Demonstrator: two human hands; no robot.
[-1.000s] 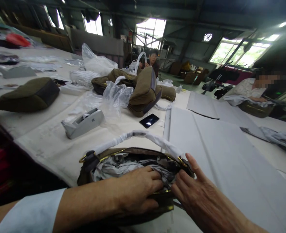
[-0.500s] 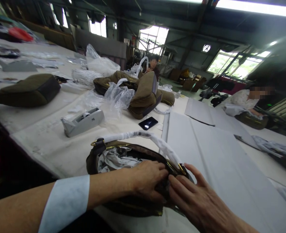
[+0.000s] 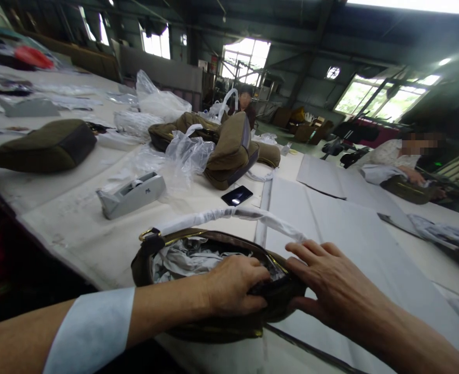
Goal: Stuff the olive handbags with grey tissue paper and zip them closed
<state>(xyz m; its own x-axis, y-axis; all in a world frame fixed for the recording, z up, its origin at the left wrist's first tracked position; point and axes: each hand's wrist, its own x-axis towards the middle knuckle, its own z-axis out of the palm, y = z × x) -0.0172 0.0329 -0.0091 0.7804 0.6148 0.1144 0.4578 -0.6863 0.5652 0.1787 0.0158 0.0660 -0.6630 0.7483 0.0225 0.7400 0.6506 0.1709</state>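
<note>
An olive-brown handbag stands unzipped on the table before me, its gold-toothed zip spread apart. Crumpled pale stuffing paper fills the opening. My left hand reaches over the near rim into the right half of the bag; its fingers are curled, and their tips are hidden inside among the paper. At the bag's right end, my right hand grips the corner, fingers over the top and thumb on the near side. The bag's handle, wrapped in white, arches behind the opening.
Behind the bag are a grey tape dispenser and a phone. More olive bags and clear plastic lie further back; another bag is at left. Grey sheets cover the right side. A co-worker handles a bag at far right.
My right hand has shifted from inside the rim to the outer right corner of the bag. The handle leans lower at its right end. My left hand stays in the bag.
</note>
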